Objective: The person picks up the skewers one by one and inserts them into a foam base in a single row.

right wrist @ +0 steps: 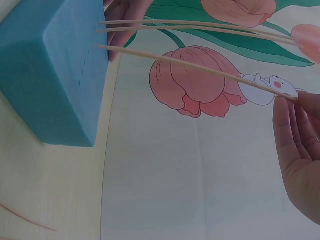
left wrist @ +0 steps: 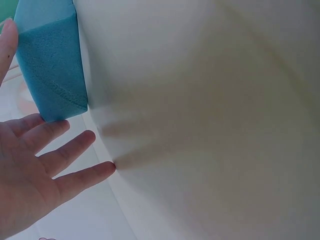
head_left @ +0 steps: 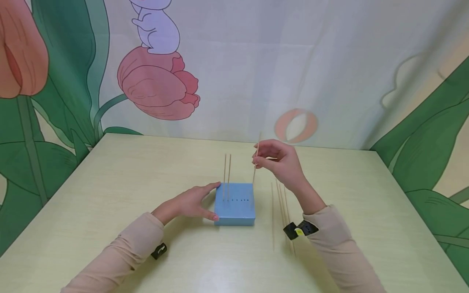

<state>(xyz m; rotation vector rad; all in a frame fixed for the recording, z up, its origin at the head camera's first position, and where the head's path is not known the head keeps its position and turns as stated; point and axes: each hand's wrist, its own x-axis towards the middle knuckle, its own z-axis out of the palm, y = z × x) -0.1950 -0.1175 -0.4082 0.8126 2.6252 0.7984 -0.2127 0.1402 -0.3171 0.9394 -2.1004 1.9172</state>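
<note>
A blue foam block [head_left: 234, 213] with a row of small holes across its top sits on the table. Two thin wooden skewers [head_left: 229, 173] stand upright in it towards the left. My left hand [head_left: 190, 201] rests against the block's left side, thumb by the front corner and index finger by the back one; in the left wrist view its fingers are straight and spread. Between thumb and fingertips, my right hand [head_left: 281, 160] pinches another skewer [right wrist: 200, 68] above the block's right side. Its lower tip reaches close to the holed face in the right wrist view.
Several loose skewers [head_left: 282, 203] lie on the pale table [head_left: 146, 175] right of the block, partly under the right forearm. A curtain [head_left: 238, 81] printed with flowers and a white animal hangs behind the table's far edge. Both wrists wear black bands.
</note>
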